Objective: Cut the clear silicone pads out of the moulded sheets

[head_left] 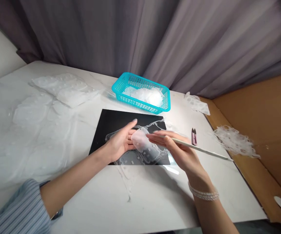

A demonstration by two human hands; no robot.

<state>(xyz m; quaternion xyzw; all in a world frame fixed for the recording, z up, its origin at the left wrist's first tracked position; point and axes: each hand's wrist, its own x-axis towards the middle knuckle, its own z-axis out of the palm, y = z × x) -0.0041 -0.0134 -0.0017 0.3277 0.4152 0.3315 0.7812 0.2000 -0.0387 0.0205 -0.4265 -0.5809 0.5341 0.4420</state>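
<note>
My left hand (124, 139) is at the black mat, thumb raised, its curled fingers behind a frosted, translucent rounded piece (140, 139) that they appear to support. My right hand (176, 146) grips a long, thin, pale stick-like tool (203, 150), which slants down to the right; its kind is unclear. The fingertips of this hand are blurred and close to the frosted piece, and I cannot tell if they touch it. Below lies a clear plastic sheet (130, 157) with small pale squares, partly on the black mat (111, 118) and partly hidden by my hands.
Behind the mat stands a turquoise basket (121, 94) with white translucent pieces inside. Stacked clear sheets (67, 87) cover the left of the white table (155, 201). To the right are small pink-handled snips (194, 137), plastic scraps (236, 141) and a crumpled sheet (197, 103).
</note>
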